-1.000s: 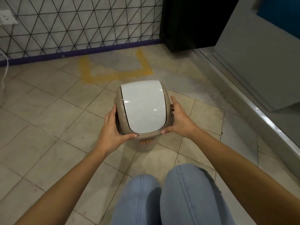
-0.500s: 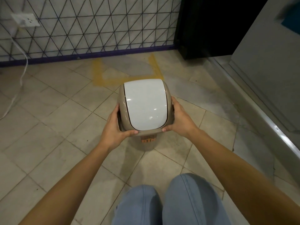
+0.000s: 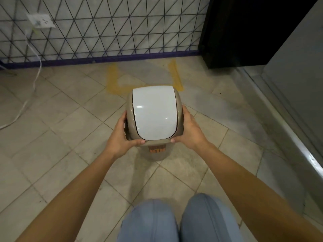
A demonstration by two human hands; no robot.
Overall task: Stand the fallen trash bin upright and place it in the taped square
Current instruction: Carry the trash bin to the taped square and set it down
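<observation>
A: Where's the trash bin (image 3: 154,117)?

B: Centre of the frame, upright, a beige body with a white swing lid (image 3: 154,113) facing up. An orange label (image 3: 157,148) shows on its near side, just under the rim.

A: And the hands?

B: The left hand (image 3: 120,137) clasps the bin's left side, the right hand (image 3: 189,131) its right side. Fingers curl round the body and both thumbs lie along the near edge of the top. Whether the base touches the tiled floor (image 3: 70,130) I cannot tell.

A: The taped square (image 3: 145,79)?

B: Yellow tape, above the bin in the frame, against the triangle-patterned wall (image 3: 113,25). The bin's far edge overlaps its near strip; the body sits mostly below it.

A: Anything else?

B: A wall socket (image 3: 41,20) at upper left with a white cable (image 3: 34,74) trailing down, and knees in blue jeans (image 3: 176,219) at the bottom.
</observation>
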